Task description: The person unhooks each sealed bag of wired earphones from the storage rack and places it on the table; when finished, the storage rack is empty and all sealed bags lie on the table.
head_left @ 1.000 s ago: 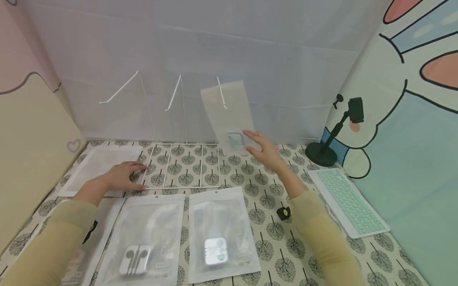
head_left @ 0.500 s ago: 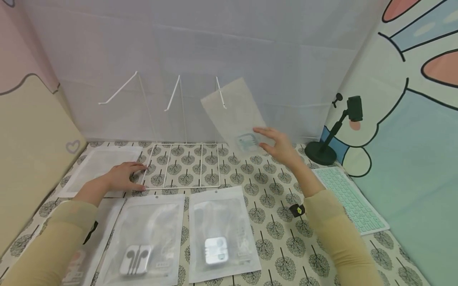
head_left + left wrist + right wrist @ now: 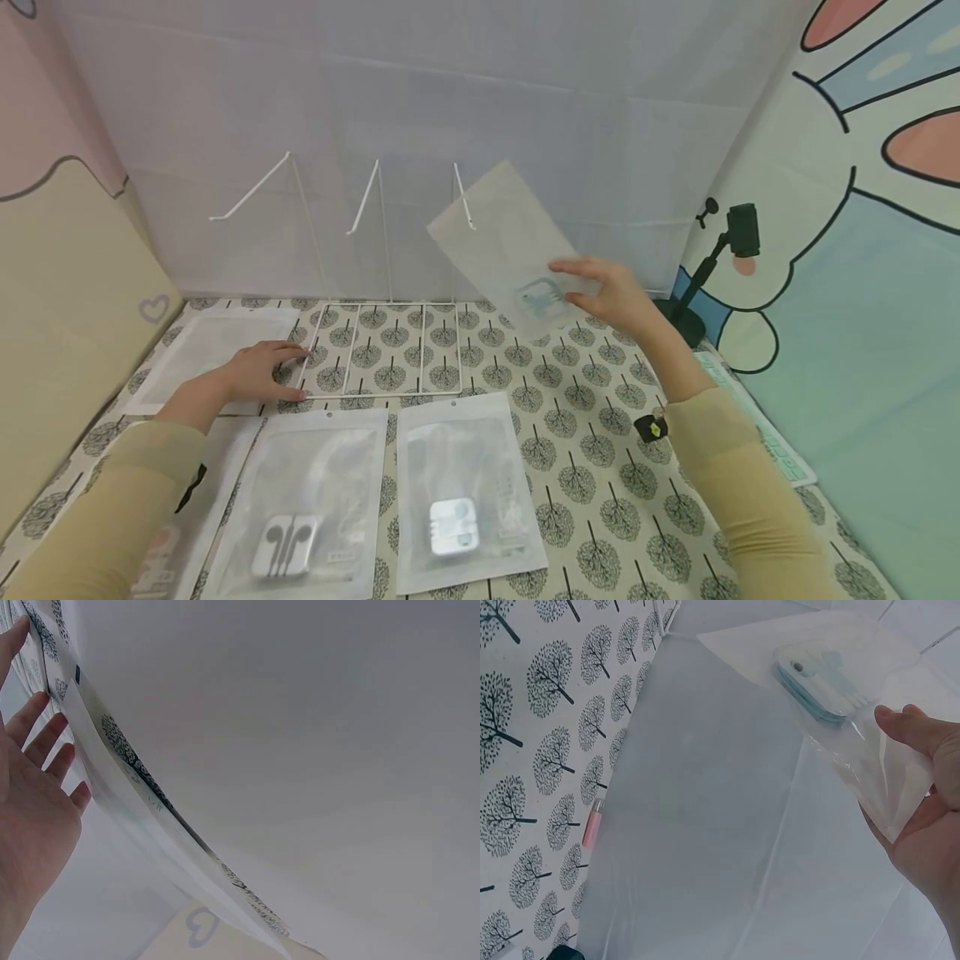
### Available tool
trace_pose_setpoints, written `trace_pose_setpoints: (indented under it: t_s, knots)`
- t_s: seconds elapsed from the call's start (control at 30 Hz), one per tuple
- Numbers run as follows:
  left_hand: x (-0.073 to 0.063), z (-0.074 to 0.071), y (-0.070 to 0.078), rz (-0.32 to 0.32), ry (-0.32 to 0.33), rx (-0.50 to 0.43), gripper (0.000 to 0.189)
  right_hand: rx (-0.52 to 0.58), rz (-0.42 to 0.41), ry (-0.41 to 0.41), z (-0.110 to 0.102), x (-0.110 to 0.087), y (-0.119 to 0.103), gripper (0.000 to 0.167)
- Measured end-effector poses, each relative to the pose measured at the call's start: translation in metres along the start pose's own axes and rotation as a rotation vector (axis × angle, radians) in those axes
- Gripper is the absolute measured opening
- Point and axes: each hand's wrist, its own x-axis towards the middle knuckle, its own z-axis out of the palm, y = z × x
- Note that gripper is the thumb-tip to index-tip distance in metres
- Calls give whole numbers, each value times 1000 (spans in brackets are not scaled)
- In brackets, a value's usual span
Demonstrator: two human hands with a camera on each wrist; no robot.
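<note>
My right hand holds the lower right edge of a translucent bag between thumb and fingers. The bag tilts, its top near the right white hook, which shows in front of it. Whether the hook passes through a hole cannot be made out. In the right wrist view, a pale blue-green earphone-like item lies inside the bag. My left hand rests at the left edge of the white wire rack, thumb at its front corner. In the left wrist view, its fingers are spread and lightly bent.
Two bags, one with earphones and one with a white square item, lie in front. Another bag lies far left. A black phone stand and mint keyboard stand right; a pink item lies by the backdrop.
My right hand has moved right with the bag's lower end, so the bag tilts more while its top stays near the hook. My left hand has stayed in place.
</note>
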Motion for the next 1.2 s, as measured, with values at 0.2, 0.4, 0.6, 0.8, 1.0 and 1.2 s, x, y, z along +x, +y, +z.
trace_pose_setpoints:
  t_s: [0.2, 0.4, 0.6, 0.8, 1.0, 1.2]
  knots:
    - [0, 1, -1, 7, 3, 9, 84, 2, -22, -46, -17, 0, -2, 53]
    - [1, 2, 0, 4, 0, 10, 84, -13, -32, -119, -33, -1, -1, 51]
    - [1, 1, 0, 3, 1, 5, 84, -60, -73, -152, -48, 2, -3, 49]
    - [0, 2, -2, 0, 2, 4, 84, -77, -91, -179, -59, 3, -4, 47]
    - [-1, 2, -1, -1, 3, -8, 85, -92, -114, -209, -69, 2, -7, 46]
    - [-2, -1, 4, -5, 5, -14, 84, -107, -211, -214, -78, -1, -8, 46]
